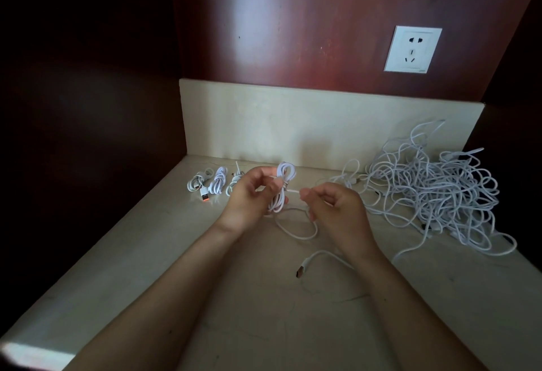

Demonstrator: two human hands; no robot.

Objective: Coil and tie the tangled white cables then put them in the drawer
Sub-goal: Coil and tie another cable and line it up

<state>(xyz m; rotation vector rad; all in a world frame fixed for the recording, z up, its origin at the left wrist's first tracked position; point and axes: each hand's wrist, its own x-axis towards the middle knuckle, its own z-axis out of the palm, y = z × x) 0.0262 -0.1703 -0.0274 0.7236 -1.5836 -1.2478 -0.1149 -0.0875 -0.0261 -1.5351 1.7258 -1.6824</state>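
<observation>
My left hand (pixel 249 194) grips a coiled white cable (pixel 283 175) upright above the counter. My right hand (pixel 334 209) pinches the same cable's free tail just right of the coil, pulled taut across it. The rest of the tail loops down onto the counter and ends in a USB plug (pixel 300 271). A big tangled pile of white cables (pixel 434 191) lies at the right. Three tied cable coils (pixel 218 184) lie in a row at the back left. No drawer is in view.
The pale stone counter (pixel 264 312) has a low backsplash (pixel 293 124) behind it and dark wooden walls on both sides. A white wall socket (pixel 413 49) sits on the red-brown panel above. The counter's front left edge (pixel 73 291) runs diagonally.
</observation>
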